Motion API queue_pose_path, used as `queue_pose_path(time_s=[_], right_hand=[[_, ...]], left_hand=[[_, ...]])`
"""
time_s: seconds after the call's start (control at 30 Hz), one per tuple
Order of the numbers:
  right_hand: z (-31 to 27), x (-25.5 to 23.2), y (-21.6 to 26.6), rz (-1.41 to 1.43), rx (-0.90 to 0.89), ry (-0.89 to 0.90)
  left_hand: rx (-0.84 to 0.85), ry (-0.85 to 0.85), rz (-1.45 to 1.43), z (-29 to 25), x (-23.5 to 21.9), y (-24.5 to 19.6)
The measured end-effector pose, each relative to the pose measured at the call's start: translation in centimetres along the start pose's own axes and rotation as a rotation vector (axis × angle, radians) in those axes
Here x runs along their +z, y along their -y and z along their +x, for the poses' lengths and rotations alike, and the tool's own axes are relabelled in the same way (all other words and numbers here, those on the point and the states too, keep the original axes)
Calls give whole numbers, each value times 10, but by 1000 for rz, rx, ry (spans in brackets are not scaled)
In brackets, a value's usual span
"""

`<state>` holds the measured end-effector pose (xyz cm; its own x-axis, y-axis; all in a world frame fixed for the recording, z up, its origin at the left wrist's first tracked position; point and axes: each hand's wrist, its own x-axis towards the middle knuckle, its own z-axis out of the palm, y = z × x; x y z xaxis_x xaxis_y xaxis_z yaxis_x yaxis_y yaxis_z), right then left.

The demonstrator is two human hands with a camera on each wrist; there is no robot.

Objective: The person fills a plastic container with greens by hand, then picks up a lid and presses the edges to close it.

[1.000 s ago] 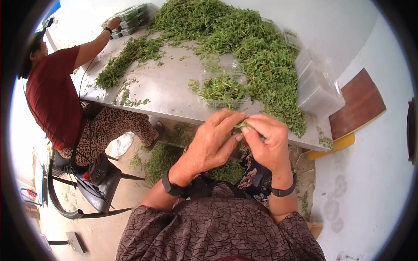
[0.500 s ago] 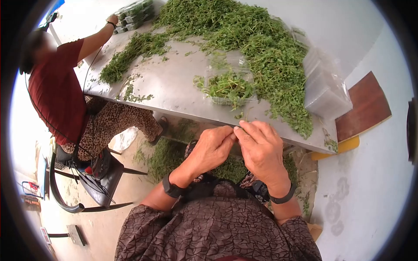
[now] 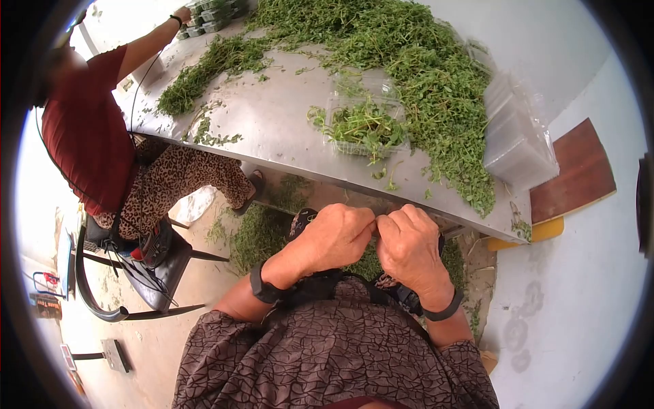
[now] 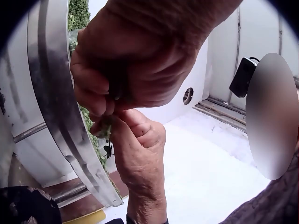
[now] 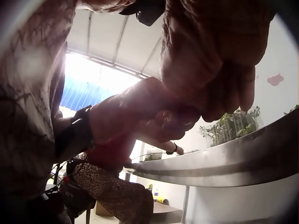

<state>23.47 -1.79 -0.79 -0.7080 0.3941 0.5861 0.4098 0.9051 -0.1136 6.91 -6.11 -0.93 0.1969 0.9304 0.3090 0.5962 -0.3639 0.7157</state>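
Both hands meet fingertip to fingertip just in front of the table edge. My left hand (image 3: pixel 335 237) has its fingers curled, knuckles up. My right hand (image 3: pixel 409 252) is curled against it from the other side. Between thumb and forefinger the right hand pinches a small green sprig (image 4: pixel 107 127), whose dark leaves dangle below in the left wrist view. The left fingertips grip at the upper end of that sprig, which the knuckles hide in the head view. Just beyond the hands, a clear plastic clamshell box (image 3: pixel 349 147) stands open, heaped with leafy green stems (image 3: pixel 368 127).
A large pile of greens (image 3: pixel 436 95) covers the metal table's (image 3: pixel 272 129) back and right. Stacked clear boxes (image 3: pixel 518 136) stand at its right end. Filled packs (image 3: pixel 208 17) sit far left, where another person (image 3: pixel 88 136) reaches out. More greens (image 3: pixel 255 238) lie below the table.
Both hands have drawn slightly down from the table edge, fingers now curled more tightly. The right fingers were straighter half a second ago. A small sprig now lies on the table edge before the box.
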Motion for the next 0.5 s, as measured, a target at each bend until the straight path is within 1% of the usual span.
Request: queue_pose_path(time_s=[0.07, 0.13, 0.2, 0.27, 0.3, 0.33, 0.37, 0.4, 0.43, 0.47, 0.5], right_hand=[[2, -2, 1, 21, 34, -59], [4, -8, 0, 69, 67, -72], [7, -10, -1, 116, 96, -84], [11, -10, -3, 299, 147, -233], [14, -12, -3, 295, 146, -235], [17, -17, -2, 395, 218, -233], [21, -20, -2, 493, 290, -229], [23, -22, -2, 522, 378, -249], [29, -26, -4, 518, 379, -251], [38, -31, -8, 585, 428, -281], [48, -34, -14, 654, 474, -313]], left_hand=[[16, 6, 22, 1, 0, -2], [95, -29, 15, 3, -2, -7], [115, -35, -17, 4, -6, -9], [139, -44, -50, 6, -11, -13], [209, -52, -117, 8, -13, -16], [278, -58, -185, 10, -16, -19], [283, -57, -186, 11, -21, -20], [221, -90, -203, 12, -27, -20], [160, -123, -221, 13, -33, -20], [102, -185, -266, 16, -38, -19], [110, -266, -214, 21, -42, -14]])
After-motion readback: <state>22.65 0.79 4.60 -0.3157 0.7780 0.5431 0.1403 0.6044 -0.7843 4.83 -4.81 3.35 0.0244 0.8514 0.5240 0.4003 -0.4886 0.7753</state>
